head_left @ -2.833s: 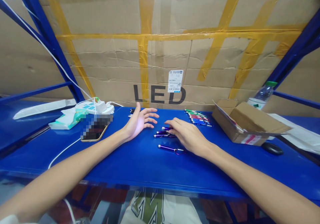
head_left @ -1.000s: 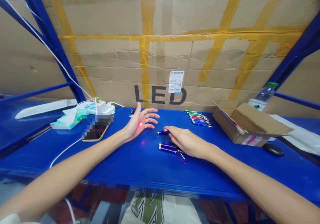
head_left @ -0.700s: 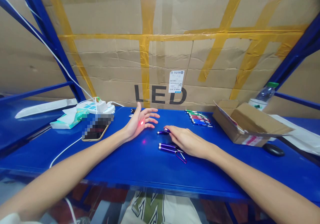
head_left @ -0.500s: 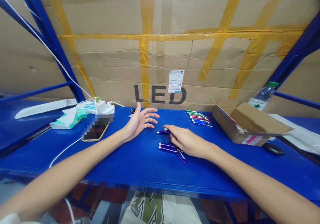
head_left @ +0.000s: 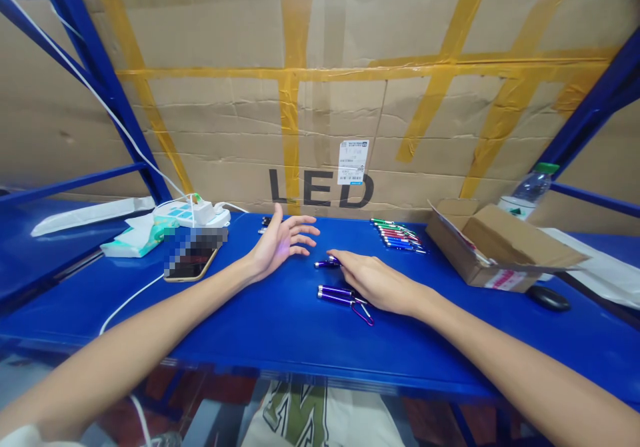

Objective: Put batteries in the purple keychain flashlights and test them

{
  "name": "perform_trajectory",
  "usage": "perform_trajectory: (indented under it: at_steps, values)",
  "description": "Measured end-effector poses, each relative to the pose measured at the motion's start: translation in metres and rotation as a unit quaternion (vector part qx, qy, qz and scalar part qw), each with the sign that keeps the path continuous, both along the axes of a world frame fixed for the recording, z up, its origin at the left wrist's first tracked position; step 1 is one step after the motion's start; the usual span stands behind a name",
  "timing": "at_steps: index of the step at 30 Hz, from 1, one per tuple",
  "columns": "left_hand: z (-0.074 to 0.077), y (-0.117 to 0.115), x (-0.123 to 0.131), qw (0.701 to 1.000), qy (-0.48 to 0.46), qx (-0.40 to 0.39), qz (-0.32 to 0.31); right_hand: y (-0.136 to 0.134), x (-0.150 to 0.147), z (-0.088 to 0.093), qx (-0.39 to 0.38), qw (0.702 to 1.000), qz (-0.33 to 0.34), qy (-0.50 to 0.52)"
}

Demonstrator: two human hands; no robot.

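My left hand point(head_left: 281, 243) is held open above the blue shelf point(head_left: 280, 327), palm turned to the right, fingers spread. My right hand point(head_left: 376, 280) lies on the shelf with its fingertips closed on the back end of a small purple pen light point(head_left: 325, 264), which points toward my left palm. No light spot shows on the palm. Two more purple pen lights point(head_left: 339, 294) with a carabiner clip point(head_left: 363, 314) lie just under my right hand's near side.
A row of several coloured pen lights point(head_left: 399, 235) lies at the back, with an open cardboard box point(head_left: 500, 244), a water bottle point(head_left: 526, 190) and a black mouse point(head_left: 549, 298) to the right. A phone point(head_left: 191, 262), tissue pack point(head_left: 134, 240) and power strip point(head_left: 193, 214) sit left.
The red light spot that shone on my left palm and on the shelf below it has gone out. Both hands have stayed almost still.
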State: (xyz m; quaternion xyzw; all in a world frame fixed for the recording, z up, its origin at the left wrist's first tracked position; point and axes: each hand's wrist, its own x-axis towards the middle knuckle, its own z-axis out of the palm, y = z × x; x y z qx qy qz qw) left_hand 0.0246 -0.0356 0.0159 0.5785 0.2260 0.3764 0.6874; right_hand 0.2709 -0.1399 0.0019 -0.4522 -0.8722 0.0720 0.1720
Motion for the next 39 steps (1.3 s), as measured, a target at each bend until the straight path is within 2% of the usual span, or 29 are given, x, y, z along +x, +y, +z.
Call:
perform_trajectory:
  at_steps: [20,29,39]
  values:
    - [-0.0009,0.0012,-0.0003,1.000,0.000,-0.003,0.001,-0.0020,-0.0026,0.0039,-0.002,1.000,-0.003,0.016]
    - [0.0003,0.0000,-0.0009,1.000,0.000,-0.003,-0.005,-0.0014,-0.0048,0.0049,-0.007,1.000,-0.012,-0.009]
    - [-0.0007,0.0007,-0.0007,1.000,0.001,0.002,-0.005,0.0004,-0.0036,0.0053,0.001,1.000,0.007,-0.006]
